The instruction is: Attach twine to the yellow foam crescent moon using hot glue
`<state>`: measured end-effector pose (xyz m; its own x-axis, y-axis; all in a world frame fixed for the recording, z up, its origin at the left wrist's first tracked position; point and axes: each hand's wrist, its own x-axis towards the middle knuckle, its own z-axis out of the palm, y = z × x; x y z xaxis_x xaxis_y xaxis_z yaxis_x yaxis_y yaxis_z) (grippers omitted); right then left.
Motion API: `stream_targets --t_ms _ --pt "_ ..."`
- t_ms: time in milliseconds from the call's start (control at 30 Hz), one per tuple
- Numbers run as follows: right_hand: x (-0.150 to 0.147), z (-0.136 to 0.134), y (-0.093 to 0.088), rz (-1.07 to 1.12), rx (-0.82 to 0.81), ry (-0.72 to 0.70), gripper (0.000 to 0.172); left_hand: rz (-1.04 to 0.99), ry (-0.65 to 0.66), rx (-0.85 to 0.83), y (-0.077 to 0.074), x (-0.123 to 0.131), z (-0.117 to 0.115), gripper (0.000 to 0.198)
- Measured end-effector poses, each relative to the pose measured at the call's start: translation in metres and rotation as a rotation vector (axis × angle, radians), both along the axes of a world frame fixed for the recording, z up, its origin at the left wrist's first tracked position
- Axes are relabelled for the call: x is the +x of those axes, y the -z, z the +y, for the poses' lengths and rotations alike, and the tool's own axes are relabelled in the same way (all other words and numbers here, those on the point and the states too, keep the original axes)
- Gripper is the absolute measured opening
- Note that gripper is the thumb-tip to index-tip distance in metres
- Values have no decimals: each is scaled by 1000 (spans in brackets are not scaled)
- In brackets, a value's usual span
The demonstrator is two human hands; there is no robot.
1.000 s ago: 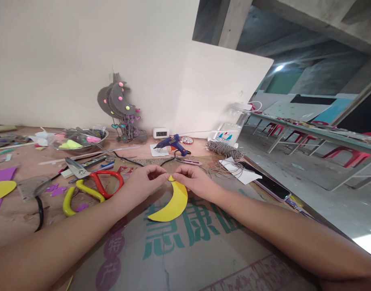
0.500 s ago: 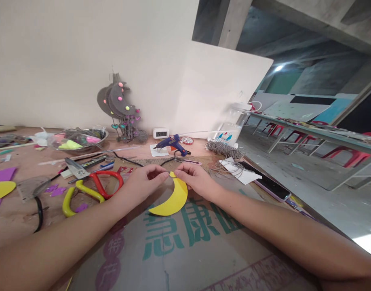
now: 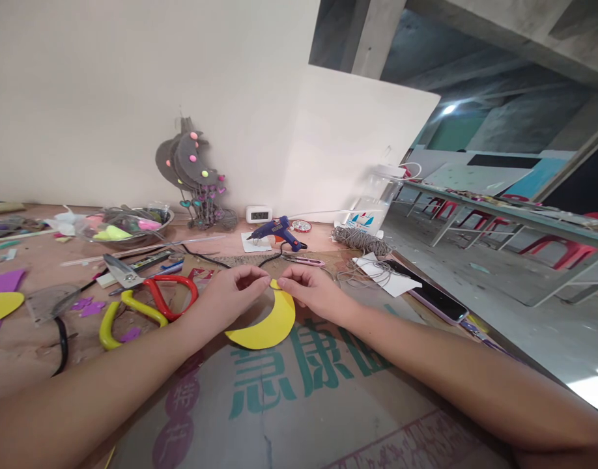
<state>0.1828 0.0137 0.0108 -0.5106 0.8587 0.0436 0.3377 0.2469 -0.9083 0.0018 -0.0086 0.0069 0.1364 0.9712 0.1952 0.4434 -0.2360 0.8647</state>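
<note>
Yellow crescent [image 3: 270,332] over the cardboard [image 3: 328,407]: probably light, bendy foam, safest held mid-curve. Right hand [image 3: 314,290] pinches its upper tip; left hand's [image 3: 236,292] fingers are narrow beside it, grip unclear from here.

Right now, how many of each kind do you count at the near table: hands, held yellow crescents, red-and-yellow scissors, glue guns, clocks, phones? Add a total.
Hands: 2 (left hand, right hand)
Crescent: 1
Scissors: 1
Glue gun: 1
Clock: 1
Phone: 1
Total: 7
</note>
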Motion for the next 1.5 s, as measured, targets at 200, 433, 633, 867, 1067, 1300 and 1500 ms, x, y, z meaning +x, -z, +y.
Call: stream_targets --t_ms 200,433,633,867,1067,1300,1500 --pt "-1 -1 -1 -30 16 10 25 19 23 20 0 0 1 25" --pt "-1 -1 0 -27 33 8 26 1 12 11 1 0 1 28" --pt "0 0 2 -9 21 2 27 50 44 3 0 -1 1 31" --pt "0 0 3 -2 8 8 26 55 37 -3 -2 -1 -1 31" --pt "-1 0 0 22 -24 32 24 23 48 0 -1 -2 0 29" --pt "-1 0 2 17 -15 16 26 69 34 -16 1 -2 0 30" --pt "0 0 1 47 -25 50 26 37 31 -9 0 -1 0 30"
